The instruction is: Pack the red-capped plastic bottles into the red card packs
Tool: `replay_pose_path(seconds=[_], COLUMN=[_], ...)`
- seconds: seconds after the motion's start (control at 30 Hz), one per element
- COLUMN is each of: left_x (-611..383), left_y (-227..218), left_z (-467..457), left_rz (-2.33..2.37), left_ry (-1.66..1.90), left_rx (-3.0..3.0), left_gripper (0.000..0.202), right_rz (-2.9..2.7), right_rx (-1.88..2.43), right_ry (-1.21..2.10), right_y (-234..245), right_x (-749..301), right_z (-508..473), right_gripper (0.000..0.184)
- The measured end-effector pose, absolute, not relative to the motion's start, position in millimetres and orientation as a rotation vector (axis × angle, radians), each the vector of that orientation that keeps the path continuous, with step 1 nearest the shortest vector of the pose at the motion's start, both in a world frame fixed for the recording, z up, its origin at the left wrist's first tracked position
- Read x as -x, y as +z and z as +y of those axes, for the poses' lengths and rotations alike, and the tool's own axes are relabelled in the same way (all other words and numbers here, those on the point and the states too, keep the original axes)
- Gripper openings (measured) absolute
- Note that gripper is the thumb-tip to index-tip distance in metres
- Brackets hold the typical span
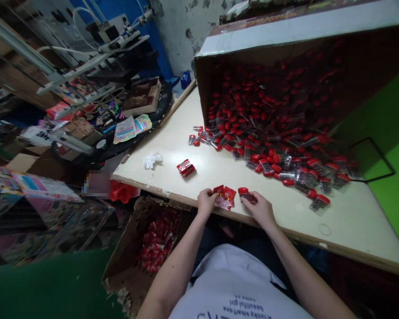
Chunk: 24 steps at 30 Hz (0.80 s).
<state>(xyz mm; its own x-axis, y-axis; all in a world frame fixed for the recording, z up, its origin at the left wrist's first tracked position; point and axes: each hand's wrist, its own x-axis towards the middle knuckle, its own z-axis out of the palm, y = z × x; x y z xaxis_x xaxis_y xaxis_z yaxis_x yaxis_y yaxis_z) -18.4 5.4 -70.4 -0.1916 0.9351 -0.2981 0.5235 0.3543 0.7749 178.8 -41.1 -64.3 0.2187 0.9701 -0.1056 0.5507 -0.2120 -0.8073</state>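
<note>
Near the table's front edge my left hand (206, 201) pinches a small red printed packet (226, 197). The packet's lower part looks clear. To its right, my right hand (260, 208) grips a small clear container with a red cap (243, 191) and dark contents, held close beside the packet. Left of my hands lies a stack of red packets (185, 168) on the table. Many similar red-capped containers (269, 159) spill out across the tabletop from a large cardboard box (199, 79) lying on its side.
Below the table edge at left stands an open carton (119, 252) with many red packets inside. A crumpled white tissue (152, 160) and a rubber band (324, 229) lie on the table (173, 141). A machine (99, 53) with a cluttered round platform (142, 133) stands left.
</note>
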Motion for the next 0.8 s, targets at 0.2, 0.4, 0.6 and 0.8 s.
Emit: replay_pose_path(seconds=[0.2,0.4,0.6,0.8], left_x=[15.2,13.3,10.1,7.6], left_y=[-57.5,-39.5,-13.9,-4.4], left_z=[-1.8,-7.1,-5.1,-5.4], left_rz=[1.503,1.401,1.313,1.295], left_ry=[0.924,0.961,1.003,1.047], left_rx=[-0.850,-0.664,-0.466,-0.366], left_gripper=[0.031,0.035,0.033,0.037], right_rz=[-1.381,-1.300,-1.218,-1.223], right_rx=[1.663,1.601,1.548,1.502], right_ry=[1.069,1.103,1.175,1.217], right_y=[-48.0,-39.0,-27.5,-10.7], right_x=[-151.5,-159.1,-169.6,-160.1], right_z=[-39.4,-45.0,-60.9,-69.1], right_gripper=[0.027,0.030,0.032,0.029])
